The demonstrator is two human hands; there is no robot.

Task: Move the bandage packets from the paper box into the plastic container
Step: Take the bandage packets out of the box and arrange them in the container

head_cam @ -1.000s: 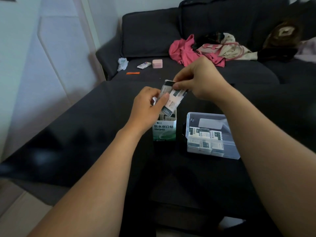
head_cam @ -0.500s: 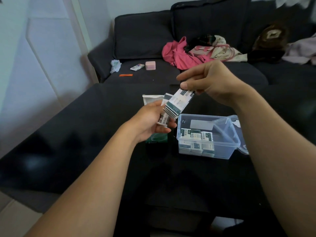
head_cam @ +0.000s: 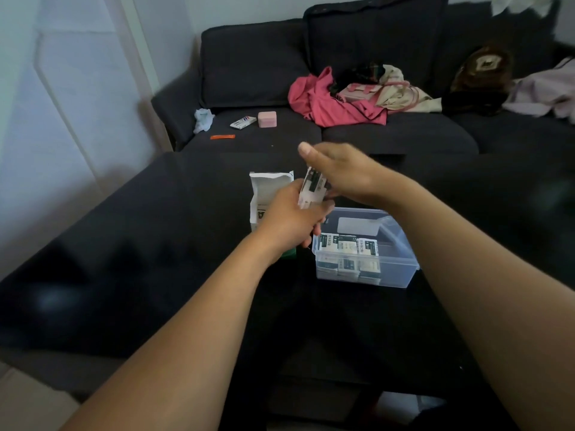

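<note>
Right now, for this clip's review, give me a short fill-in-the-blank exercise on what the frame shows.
1. Both hands hold a stack of bandage packets above the dark ____.
2. The open paper box stands to the ____ of the plastic container.
3. The container already holds several ____.
4. On the sofa behind lies a crumpled garment coloured ____.

Missing words: table; left; bandage packets; pink

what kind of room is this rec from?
Most likely a home living room: a dark fabric sofa strewn with clothes and a bag, behind a low dark table.
</note>
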